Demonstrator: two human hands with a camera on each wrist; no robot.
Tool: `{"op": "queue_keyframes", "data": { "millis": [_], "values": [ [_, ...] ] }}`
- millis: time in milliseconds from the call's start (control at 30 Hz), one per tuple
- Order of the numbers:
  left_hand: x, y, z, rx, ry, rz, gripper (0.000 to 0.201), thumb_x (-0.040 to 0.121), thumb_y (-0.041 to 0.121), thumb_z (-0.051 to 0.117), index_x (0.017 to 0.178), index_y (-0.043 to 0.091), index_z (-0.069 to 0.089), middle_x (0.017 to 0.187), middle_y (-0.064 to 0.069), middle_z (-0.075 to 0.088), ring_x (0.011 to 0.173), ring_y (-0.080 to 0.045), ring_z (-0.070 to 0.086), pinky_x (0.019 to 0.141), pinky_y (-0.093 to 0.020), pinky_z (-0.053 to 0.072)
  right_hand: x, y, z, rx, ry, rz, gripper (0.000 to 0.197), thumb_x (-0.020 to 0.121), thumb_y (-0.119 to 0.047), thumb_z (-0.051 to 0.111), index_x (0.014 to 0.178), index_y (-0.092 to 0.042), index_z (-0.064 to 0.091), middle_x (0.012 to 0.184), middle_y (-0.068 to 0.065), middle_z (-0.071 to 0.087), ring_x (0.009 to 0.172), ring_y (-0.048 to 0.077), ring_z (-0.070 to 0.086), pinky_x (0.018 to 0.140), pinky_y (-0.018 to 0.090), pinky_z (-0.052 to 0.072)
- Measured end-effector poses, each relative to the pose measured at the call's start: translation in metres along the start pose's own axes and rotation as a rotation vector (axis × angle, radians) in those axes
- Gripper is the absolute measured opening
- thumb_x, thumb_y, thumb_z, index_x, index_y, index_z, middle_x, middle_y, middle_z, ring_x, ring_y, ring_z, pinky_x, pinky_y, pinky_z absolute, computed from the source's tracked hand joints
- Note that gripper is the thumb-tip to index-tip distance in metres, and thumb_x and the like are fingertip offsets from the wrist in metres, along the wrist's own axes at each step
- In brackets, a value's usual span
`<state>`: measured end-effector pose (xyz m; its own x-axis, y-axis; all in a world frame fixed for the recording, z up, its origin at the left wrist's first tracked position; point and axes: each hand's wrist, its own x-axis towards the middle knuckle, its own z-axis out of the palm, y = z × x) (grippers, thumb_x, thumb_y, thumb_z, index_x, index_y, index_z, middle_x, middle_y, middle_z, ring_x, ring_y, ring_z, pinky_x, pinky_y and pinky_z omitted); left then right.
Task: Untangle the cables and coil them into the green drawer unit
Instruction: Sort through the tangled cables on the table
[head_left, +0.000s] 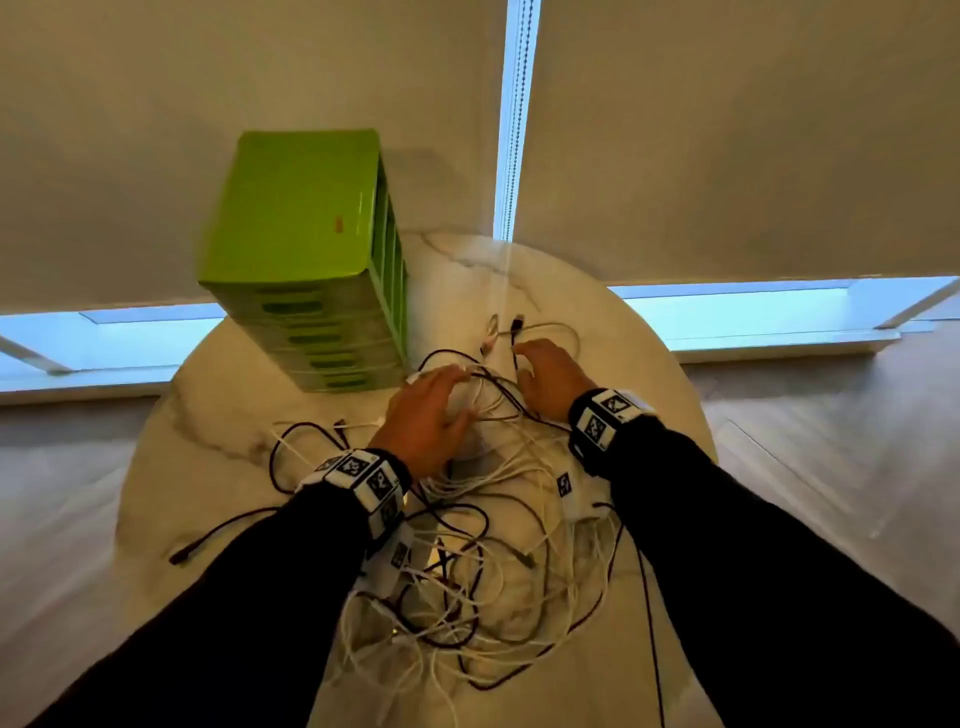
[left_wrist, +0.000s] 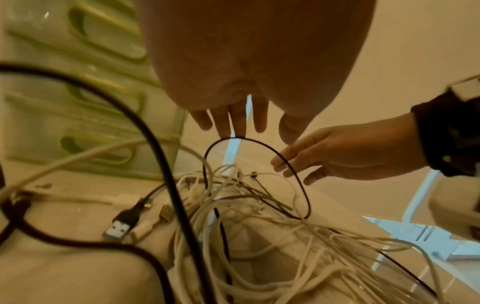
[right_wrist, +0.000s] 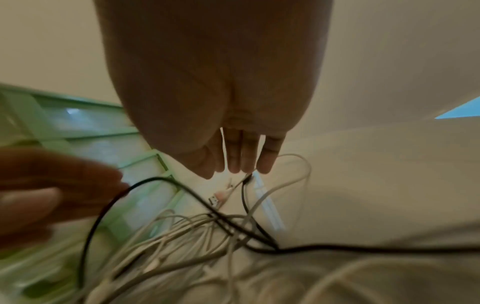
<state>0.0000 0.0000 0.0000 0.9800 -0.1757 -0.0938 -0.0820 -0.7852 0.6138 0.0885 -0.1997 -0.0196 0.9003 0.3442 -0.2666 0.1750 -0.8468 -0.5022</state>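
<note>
At far left in my head view the green drawer unit (head_left: 306, 260) stands upright on the round marble table (head_left: 623, 322), all drawers closed, just beside the tangle. An orange mark (head_left: 340, 224) sits on its top; I cannot read it as writing. Next, my left hand (head_left: 428, 415) hovers over the cable tangle (head_left: 483, 519); the left wrist view shows its fingers straight and spread, fingertips at the top of a raised black cable loop (left_wrist: 259, 160), gripping nothing. To its right, my right hand (head_left: 550, 379) is likewise extended, fingers relaxed above a black USB plug (head_left: 518, 323) and a white cable (head_left: 550, 327) lying at the far edge of the pile; it holds nothing either. Procedure, in my judgement: select one free connector end, pinch it, and feed it back through each crossing while the other hand pins the mass; do not pull hard, as knots will tighten. The wrist bands (head_left: 363, 480) carry black-and-white coded markers, no legible text.
</note>
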Motion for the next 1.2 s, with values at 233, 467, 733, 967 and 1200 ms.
{"op": "queue_keyframes", "data": {
  "millis": [233,467,733,967,1200],
  "values": [
    [-0.011,-0.003,0.016,-0.032,-0.057,0.065,0.024,0.097,0.043,0.052,0.097,0.024,0.067,0.093,0.011,0.062,0.091,-0.015,0.056,0.085,-0.038,0.045,0.051,0.033,-0.003,-0.443,-0.014,0.109,0.053,0.097,-0.017,0.043,0.149,-0.020,0.037,0.152,0.008,0.039,0.140,0.029,0.036,0.116,0.046,0.021],
    [-0.010,0.005,0.013,-0.179,-0.104,0.056,0.013,0.101,0.032,0.055,0.105,0.022,0.063,0.101,0.009,0.060,0.090,-0.007,0.057,0.078,-0.027,0.049,0.030,0.032,-0.025,-0.322,-0.010,0.083,0.028,0.106,-0.025,0.036,0.124,-0.009,0.050,0.125,0.017,0.046,0.106,0.042,0.055,0.087,0.049,0.046],
    [-0.010,0.042,-0.008,-0.575,-0.014,-0.134,0.070,0.094,0.075,0.026,0.135,0.028,0.058,0.130,0.007,0.064,0.121,-0.008,0.058,0.110,-0.039,0.043,-0.082,-0.048,-0.034,0.206,0.173,-0.206,0.016,0.106,-0.041,0.041,0.101,-0.027,0.048,0.077,-0.003,0.061,0.067,0.021,0.056,0.064,0.041,0.047],
    [-0.030,0.063,-0.032,-0.949,0.202,-0.099,0.039,0.110,0.032,0.030,0.088,0.012,0.055,0.107,-0.007,0.075,0.104,-0.023,0.070,0.101,-0.048,0.052,-0.142,-0.064,0.005,0.240,0.185,-0.317,0.030,0.109,-0.037,0.034,0.084,-0.030,0.049,0.059,-0.012,0.047,0.054,0.008,0.045,0.065,0.038,0.042],
    [-0.064,0.062,-0.109,-1.195,0.465,-0.013,0.040,0.111,0.036,0.024,0.082,0.019,0.045,0.058,0.008,0.038,0.052,-0.011,0.030,0.051,-0.025,0.033,-0.167,-0.027,0.022,0.001,-0.178,-0.085,0.034,0.108,-0.045,0.023,0.080,-0.038,0.041,0.073,-0.012,0.054,0.081,0.004,0.054,0.110,0.049,0.020]
  ]
}}
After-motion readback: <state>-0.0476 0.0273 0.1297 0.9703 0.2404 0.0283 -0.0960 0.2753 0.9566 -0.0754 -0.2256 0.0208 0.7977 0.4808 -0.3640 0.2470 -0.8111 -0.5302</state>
